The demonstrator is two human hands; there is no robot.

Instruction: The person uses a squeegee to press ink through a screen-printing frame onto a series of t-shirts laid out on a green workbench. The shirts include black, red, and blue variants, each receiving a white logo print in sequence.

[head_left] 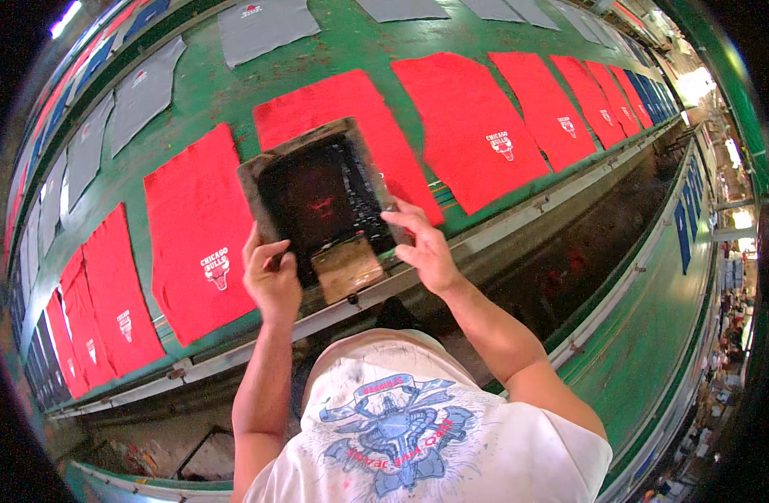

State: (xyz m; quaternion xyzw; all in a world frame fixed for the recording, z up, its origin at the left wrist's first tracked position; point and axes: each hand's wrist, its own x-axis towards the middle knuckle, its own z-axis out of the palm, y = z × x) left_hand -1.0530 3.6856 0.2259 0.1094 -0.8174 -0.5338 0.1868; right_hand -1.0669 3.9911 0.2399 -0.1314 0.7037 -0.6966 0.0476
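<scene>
A screen printing frame (299, 142) with a dark, wet-looking middle is tilted in front of me, over a red fabric panel (326, 92) that it partly hides. A tan flat piece (348, 268) sits at its near end; I cannot tell its kind. My left hand (273, 277) is closed at the frame's near left side, its fingers curled. At the right side, my right hand (424, 251) grips the edge with bent fingers. Red panels with a white printed emblem lie on either side, one at left (192, 201) and one at right (468, 117).
The long green table (363, 46) carries several more red panels and grey panels (267, 29) along its far side. A metal rail (502, 230) runs along its near edge. Behind a dark gap at right stands another green table (636, 335) with blue pieces (683, 226).
</scene>
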